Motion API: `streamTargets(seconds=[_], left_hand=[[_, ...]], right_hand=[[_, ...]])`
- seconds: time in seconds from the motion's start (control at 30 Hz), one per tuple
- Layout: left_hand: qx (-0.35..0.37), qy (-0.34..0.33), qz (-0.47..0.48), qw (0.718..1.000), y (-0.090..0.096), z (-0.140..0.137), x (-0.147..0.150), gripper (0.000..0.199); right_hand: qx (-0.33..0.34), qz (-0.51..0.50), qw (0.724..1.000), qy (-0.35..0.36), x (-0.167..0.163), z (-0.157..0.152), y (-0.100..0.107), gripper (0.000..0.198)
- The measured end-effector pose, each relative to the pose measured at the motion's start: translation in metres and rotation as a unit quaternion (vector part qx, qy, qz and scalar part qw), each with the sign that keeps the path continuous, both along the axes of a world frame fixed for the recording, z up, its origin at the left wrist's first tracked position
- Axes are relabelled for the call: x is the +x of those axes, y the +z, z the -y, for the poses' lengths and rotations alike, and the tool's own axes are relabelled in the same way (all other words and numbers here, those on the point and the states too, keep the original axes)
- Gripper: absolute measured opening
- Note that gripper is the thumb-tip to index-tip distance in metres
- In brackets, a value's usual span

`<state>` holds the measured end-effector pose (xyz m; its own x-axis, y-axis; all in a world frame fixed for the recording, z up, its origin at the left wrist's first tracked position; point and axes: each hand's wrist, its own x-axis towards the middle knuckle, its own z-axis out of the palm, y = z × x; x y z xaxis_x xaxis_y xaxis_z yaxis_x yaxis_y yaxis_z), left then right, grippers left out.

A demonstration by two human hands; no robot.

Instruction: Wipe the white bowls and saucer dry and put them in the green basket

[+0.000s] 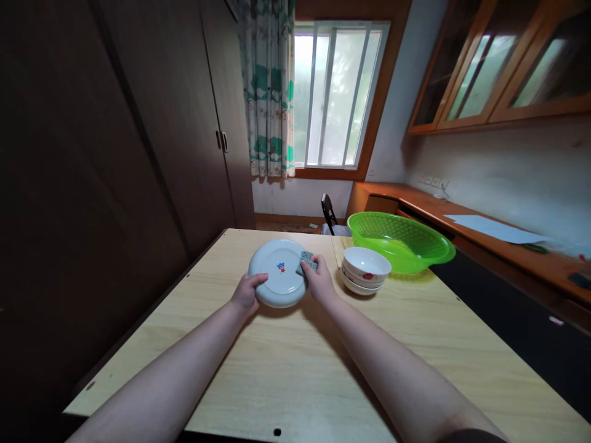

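Note:
A white plate (277, 280) is held up above the wooden table, its underside with a small red and blue mark turned towards me. My left hand (247, 291) grips the plate's lower left edge, thumb on the face I see and the other fingers hidden behind. At the plate's right edge, my right hand (319, 278) pinches a grey-green scouring pad (305, 263) that touches the rim. Just right of that hand stands a stack of white bowls (365, 266) with a red pattern on the side.
A large green plastic basin (401, 240) sits at the table's far right corner, behind the bowls. Beyond the wooden table (272, 369) is a dark folding chair (329, 212). A dark wardrobe (161, 123) lines the left, and an orange-brown desk (466, 231) runs along the right wall.

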<state>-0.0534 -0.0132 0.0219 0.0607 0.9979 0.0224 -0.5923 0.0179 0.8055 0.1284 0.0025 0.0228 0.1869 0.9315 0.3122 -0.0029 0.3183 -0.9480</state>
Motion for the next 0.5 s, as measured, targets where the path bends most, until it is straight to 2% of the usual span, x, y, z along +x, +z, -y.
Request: streamTargets(seconds=[0.17, 0.3, 0.5], left_hand=[[0.018, -0.015, -0.013, 1.0, 0.0004, 0.0006, -0.0011, 0.055], [0.02, -0.018, -0.019, 0.999, -0.0013, 0.0005, -0.0017, 0.056], [0.011, -0.005, -0.013, 1.0, -0.0001, 0.0, -0.0024, 0.052]], right_hand=[[0.039, 0.02, 0.999, -0.001, 0.0038, -0.0002, 0.0028, 0.032], [0.07, -0.005, 0.997, 0.016, 0.0049, -0.0018, 0.0041, 0.038], [0.028, -0.024, 0.999, 0.01, 0.0021, -0.0054, 0.0001, 0.033]])
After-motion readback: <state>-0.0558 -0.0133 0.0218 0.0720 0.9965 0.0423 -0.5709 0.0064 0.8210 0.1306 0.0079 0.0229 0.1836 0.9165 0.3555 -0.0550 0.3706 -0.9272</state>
